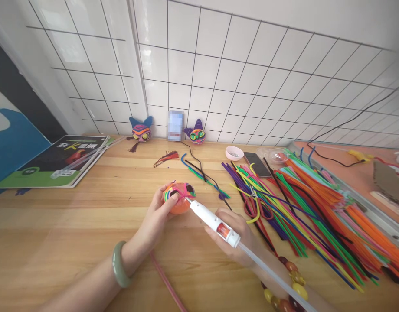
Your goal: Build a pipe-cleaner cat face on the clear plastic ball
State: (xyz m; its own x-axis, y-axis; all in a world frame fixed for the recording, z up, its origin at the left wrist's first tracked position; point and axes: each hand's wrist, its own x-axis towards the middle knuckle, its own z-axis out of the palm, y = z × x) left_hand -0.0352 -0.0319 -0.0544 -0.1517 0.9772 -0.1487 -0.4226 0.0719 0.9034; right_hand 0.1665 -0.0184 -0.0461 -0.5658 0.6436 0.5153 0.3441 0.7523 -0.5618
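Note:
My left hand (pixel 160 204), with a green bangle (pixel 120 264) on its wrist, grips an orange ball (pixel 181 207) partly covered with coloured pipe cleaners and two dark eye patches. The thumb presses on the ball's front. In my right hand (pixel 230 229) is a white glue gun (pixel 214 219), its metal tip touching or very near the pink strip at the middle of the ball. A clear glue stick (pixel 271 275) runs out of its back end. A pink pipe cleaner (pixel 167 279) trails on the table below the ball.
Many coloured pipe cleaners (pixel 297 216) lie at right, with red-handled scissors (pixel 251 207) among them. Behind are a pink dish (pixel 234 153), a dark phone (pixel 257 164) and two finished cat-like balls (pixel 141 131) by the tiled wall. Magazines (pixel 79 151) lie at left.

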